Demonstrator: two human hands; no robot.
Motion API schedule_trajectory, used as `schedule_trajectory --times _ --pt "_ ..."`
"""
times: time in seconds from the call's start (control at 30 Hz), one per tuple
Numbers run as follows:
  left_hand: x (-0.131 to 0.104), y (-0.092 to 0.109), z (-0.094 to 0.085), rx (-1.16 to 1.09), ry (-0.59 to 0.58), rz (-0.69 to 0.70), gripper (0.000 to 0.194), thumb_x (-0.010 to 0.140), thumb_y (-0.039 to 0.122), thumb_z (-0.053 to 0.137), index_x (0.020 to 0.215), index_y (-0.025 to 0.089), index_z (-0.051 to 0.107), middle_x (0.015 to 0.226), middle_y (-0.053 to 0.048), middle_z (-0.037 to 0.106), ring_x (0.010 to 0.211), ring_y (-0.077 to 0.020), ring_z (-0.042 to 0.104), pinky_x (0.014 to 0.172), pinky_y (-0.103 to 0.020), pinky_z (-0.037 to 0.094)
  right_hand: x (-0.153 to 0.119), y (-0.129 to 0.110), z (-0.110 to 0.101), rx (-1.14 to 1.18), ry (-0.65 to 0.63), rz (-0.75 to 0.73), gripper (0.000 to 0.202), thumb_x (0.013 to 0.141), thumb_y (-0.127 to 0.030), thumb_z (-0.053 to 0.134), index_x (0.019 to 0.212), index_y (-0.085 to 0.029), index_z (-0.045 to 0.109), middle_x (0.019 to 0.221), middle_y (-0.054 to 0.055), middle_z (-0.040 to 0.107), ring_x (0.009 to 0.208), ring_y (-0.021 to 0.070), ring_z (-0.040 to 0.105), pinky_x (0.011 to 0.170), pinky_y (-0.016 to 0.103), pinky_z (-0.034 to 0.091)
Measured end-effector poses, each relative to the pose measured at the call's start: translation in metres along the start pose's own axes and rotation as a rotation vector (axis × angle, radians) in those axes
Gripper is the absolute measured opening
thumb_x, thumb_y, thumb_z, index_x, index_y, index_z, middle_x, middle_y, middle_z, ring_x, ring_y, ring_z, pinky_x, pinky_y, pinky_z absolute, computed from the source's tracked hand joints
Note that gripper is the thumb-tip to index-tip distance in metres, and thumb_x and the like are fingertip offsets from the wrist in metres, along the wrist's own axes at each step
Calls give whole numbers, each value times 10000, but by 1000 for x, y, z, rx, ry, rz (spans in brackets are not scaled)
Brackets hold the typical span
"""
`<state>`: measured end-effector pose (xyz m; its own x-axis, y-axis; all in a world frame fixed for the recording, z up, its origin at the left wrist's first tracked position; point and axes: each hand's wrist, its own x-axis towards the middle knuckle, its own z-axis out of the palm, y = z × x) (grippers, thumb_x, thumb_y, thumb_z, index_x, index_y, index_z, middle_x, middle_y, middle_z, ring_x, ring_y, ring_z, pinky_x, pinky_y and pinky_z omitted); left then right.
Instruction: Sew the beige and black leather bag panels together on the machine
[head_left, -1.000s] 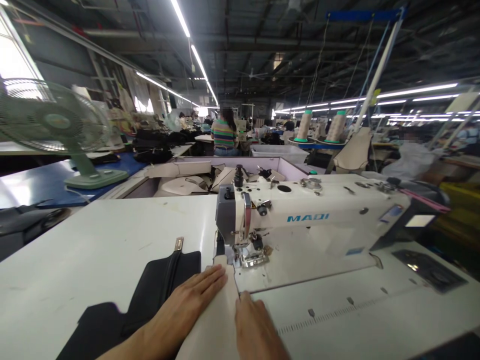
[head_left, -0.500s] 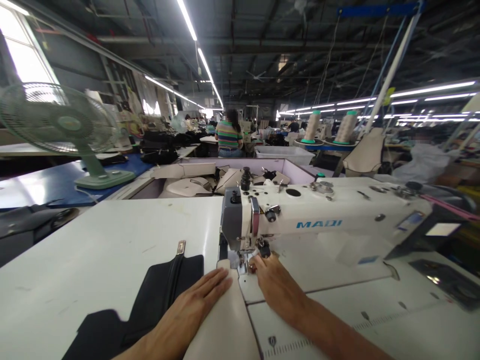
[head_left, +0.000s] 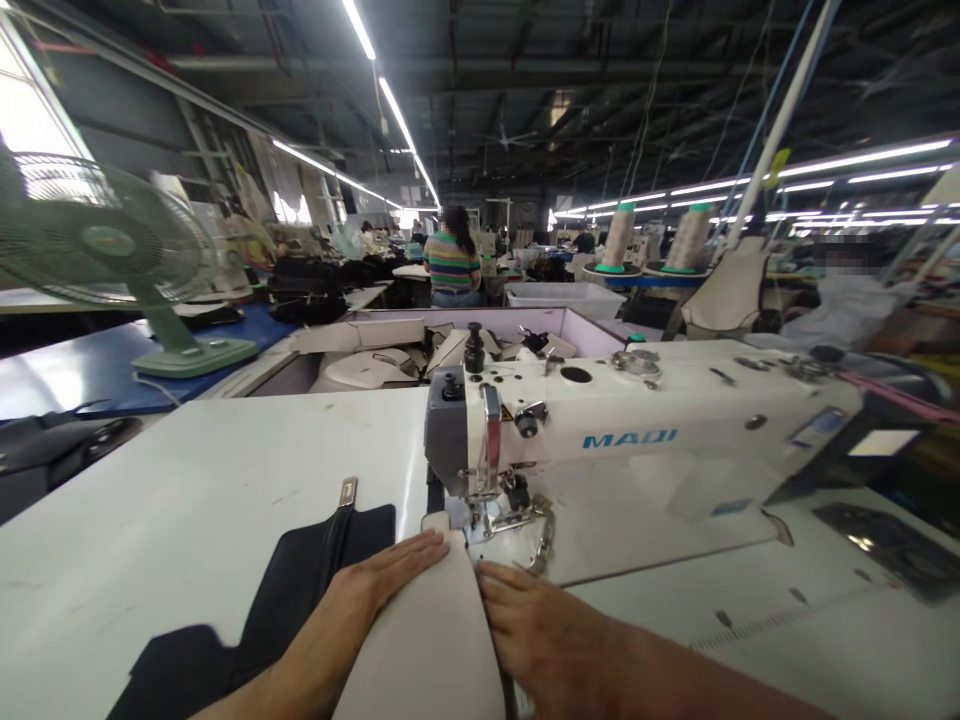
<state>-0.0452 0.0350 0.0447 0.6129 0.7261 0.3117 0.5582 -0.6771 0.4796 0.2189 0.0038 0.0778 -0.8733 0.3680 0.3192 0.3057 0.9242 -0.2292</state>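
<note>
At lower centre, the beige panel point(head_left: 429, 640) runs off the frame's bottom edge. The left hand point(head_left: 379, 585) lies flat along its left side, fingers extended; the right hand point(head_left: 536, 625) meets its right edge, any grip indeterminable.

Blue "MAQI" lettering point(head_left: 630, 439), on the white sewing machine's point(head_left: 705, 412) arm

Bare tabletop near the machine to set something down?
Yes: white tabletop left of the black piece, and the strip between sewing machine and right forearm. Crowded: before the machine's left end, where left hand, beige piece and right hand sit close.
</note>
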Motion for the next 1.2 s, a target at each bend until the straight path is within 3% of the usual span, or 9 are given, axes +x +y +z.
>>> schedule_trajectory --times 0.07,0.17,0.3,0.4,0.57,0.73,0.9,1.03,1.2 --pt "2 0 -4 -11 2 7 552 911 118 403 1395 382 427 1389 58 504 1214 -189 548 1026 -356 452 12 4 15 -60 64 -11 154 864 -176 527 957 -116 635 1090 105 649 1093 194 553 1116 318 274" --pt "9 -2 -14 -47 -21 31 501 917 128 444 1354 368 493 1380 43 521 1239 -178 525 1066 -350 405 26 3 32 -112 179 20 267 822 -21 409 883 -152 634 993 60 673 1011 169 577 1099 295 299" --pt "20 -6 -27 -112 -100 116 405 922 329 547 1326 302 542 1361 -16 548 1263 -195 503 1090 -344 376 31 -7 41 -118 284 74 319 824 -56 407 1041 -122 631 1125 115 644 1146 218 530 1086 348 340" --pt "25 -7 -29 -136 -140 165 407 945 438 493 1311 275 561 1341 -41 567 1247 -202 520 1074 -347 399 26 -9 53 -168 366 44 383 834 -87 413 1171 -92 596 1244 168 591 1219 268 488 1080 413 360" --pt "22 1 -17 -11 -80 226 384 996 369 390 1341 276 530 1335 -48 575 1264 -193 504 1062 -333 418 8 2 82 -274 537 23 369 925 -185 407 1187 -3 594 1207 211 608 1230 284 494 1064 381 399" --pt "24 4 -4 120 -37 233 392 1014 308 322 1366 306 493 1355 -20 559 1273 -171 492 1053 -292 420 2 14 89 -261 434 98 416 920 -166 477 1295 7 523 1266 226 569 1224 285 508 1063 378 389" --pt "28 -6 5 153 -6 234 413 1023 304 263 1378 319 474 1388 4 526 1295 -171 466 1081 -302 383 4 28 110 -365 590 69 381 921 -104 459 1269 27 541 1175 236 620 1097 301 608 961 355 499" --pt "31 -10 6 148 12 260 416 1028 351 247 1386 333 459 1400 20 512 1299 -166 462 1077 -286 388 -2 40 125 -340 496 82 371 919 -101 451 1261 -39 579 1121 206 654 1077 314 619 898 377 544" --pt "30 -1 -8 163 -70 264 412 1022 339 296 1418 335 409 1460 24 430 1336 -178 410 1086 -298 369 -10 42 104 -187 370 124 407 941 -151 478 1344 -119 528 1148 147 656 1037 263 646 873 257 539"
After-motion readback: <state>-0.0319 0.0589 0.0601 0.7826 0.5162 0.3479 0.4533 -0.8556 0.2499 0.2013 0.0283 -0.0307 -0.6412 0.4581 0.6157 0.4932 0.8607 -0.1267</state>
